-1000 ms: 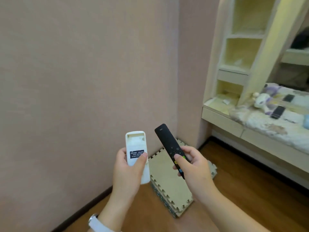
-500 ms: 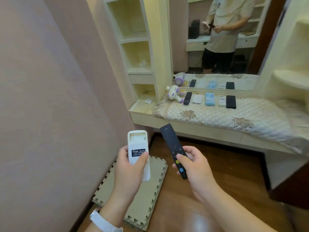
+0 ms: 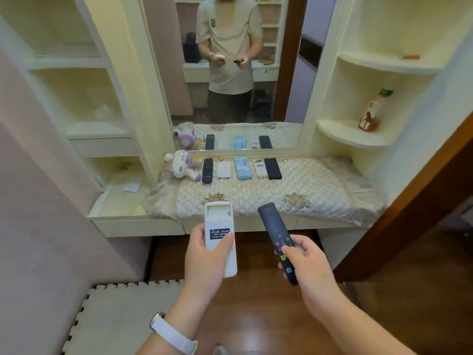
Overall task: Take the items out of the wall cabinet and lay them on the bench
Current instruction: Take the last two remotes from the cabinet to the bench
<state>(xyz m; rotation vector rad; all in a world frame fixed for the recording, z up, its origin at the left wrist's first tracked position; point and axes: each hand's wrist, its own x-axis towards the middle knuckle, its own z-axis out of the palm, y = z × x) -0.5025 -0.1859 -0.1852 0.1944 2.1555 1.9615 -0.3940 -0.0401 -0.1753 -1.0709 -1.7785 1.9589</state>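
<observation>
White plastic fills the left hand (image 3: 204, 254): one white remote (image 3: 219, 235), back side up with a dark label, clasped between thumb and fingers at lower centre of the frame. Just right of it, the right hand (image 3: 304, 262) pinches one black remote (image 3: 276, 242), thumb on its face, tip angled toward the upper left. Both hover before the quilted bench (image 3: 294, 198) at mid-frame. Six things lie in one row along the mirror (image 3: 230, 106): one plush toy (image 3: 181, 166), then two dark remotes, two white devices and one blue packet. One bottle (image 3: 372, 111) stands on the right shelf. One white watch (image 3: 169, 334) wraps the left wrist.
</observation>
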